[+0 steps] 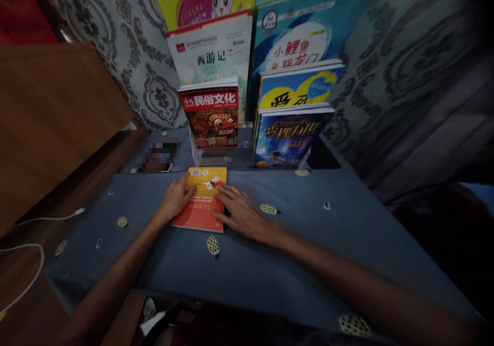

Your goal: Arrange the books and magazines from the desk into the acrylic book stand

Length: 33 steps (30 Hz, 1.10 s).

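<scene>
A small paperback book (204,218) with a yellow and orange-red cover lies flat on the cloth-covered table, its barcode at the far left corner. My left hand (178,198) is closed round the book's left edge, thumb on the cover and the other fingers partly hidden. From the right, my right hand (240,210) rests on the book's right edge, its fingers stretched and apart, touching the cover. Beyond the book, a clear acrylic stand (219,158) holds upright books, among them a red-titled book (214,117) and a dark blue book (287,139).
Taller books rise behind, including a white one (212,53) and a teal one (309,27). A dark flat object (324,155) lies right of the stand, a partly pixelated item (159,156) left. A wooden panel (50,130) and white cable (42,256) are at left.
</scene>
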{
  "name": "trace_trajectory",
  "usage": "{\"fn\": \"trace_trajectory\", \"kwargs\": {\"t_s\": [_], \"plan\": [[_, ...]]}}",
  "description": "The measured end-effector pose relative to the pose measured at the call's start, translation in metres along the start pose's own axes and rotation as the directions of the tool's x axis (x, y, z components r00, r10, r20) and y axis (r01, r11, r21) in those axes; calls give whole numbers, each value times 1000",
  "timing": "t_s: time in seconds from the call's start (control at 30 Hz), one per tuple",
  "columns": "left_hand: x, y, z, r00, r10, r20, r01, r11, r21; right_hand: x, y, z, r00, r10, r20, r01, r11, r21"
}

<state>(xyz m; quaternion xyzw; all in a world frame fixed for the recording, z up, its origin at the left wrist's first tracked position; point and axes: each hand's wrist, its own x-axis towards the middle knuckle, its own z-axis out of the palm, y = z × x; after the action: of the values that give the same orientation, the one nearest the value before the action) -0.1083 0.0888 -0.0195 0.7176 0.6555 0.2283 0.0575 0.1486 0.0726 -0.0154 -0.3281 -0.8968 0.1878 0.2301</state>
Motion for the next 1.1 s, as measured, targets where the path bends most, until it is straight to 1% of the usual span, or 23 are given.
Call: {"fn": "trace_trajectory", "kwargs": {"t_s": [0.07,0.13,0.2,0.27,0.3,0.37,0.4,0.43,0.47,0.5,0.57,0.63,0.67,0.73,0.77,0.8,0.83,0.87,0.93,1.0,1.03,1.07,1.1], "plan": [[3,-3,3,999,-38,-23,34,989,-141,7,6,6,1000,6,23,-6,1000,26],[5,-5,2,991,-135,-5,125,928,-351,9,10,11,1000,-5,30,3,997,76],[6,-4,-2,964,-263,32,233,788,-570,8,12,13,999,4,34,-9,993,121],[4,0,-8,923,-361,131,335,590,-735,3,13,14,999,24,45,-32,985,172],[3,3,-11,903,-371,216,387,486,-784,1,14,13,998,38,48,-47,978,203],[-1,10,-18,865,-301,401,487,316,-814,-3,16,13,995,88,39,-95,958,272],[-4,14,-21,852,-249,460,517,269,-813,-5,17,14,991,128,26,-130,943,306],[-7,18,-24,849,-210,484,525,249,-814,-5,19,15,985,173,5,-165,926,339],[-9,22,-26,860,-192,472,508,253,-823,-4,21,17,976,215,-26,-190,909,372],[-11,26,-28,883,-185,432,468,276,-839,-3,22,20,967,246,-65,-200,892,406],[-15,34,-31,940,-151,306,340,362,-868,0,26,24,949,280,-148,-173,850,498],[-17,42,-34,981,-69,183,194,452,-870,4,28,26,933,312,-177,-128,750,649],[-17,47,-36,990,-23,139,133,484,-865,6,28,25,929,335,-156,-120,671,731],[-16,56,-42,994,50,94,55,514,-856,8,28,20,928,366,-63,-145,512,846],[-15,61,-46,994,79,79,27,521,-853,8,28,14,929,369,-24,-162,466,870],[-13,65,-51,993,105,60,-5,528,-849,8,27,7,930,367,-11,-168,453,876],[-11,68,-57,991,131,32,-44,538,-842,8,26,-1,933,359,-28,-155,470,869],[-10,70,-63,988,155,-6,-92,552,-829,7,24,-10,935,346,-77,-119,512,851],[-7,71,-75,973,199,-113,-213,605,-767,7,21,-30,926,283,-248,7,646,763],[-8,67,-83,947,260,-188,-318,689,-651,5,19,-47,891,147,-430,139,813,566],[-11,62,-84,933,300,-197,-357,728,-585,4,20,-52,871,53,-489,193,877,439],[-14,57,-82,921,340,-188,-387,760,-521,2,21,-53,854,-43,-519,237,919,314],[-19,51,-78,912,378,-162,-408,783,-469,0,24,-52,844,-131,-520,272,940,204]]}}
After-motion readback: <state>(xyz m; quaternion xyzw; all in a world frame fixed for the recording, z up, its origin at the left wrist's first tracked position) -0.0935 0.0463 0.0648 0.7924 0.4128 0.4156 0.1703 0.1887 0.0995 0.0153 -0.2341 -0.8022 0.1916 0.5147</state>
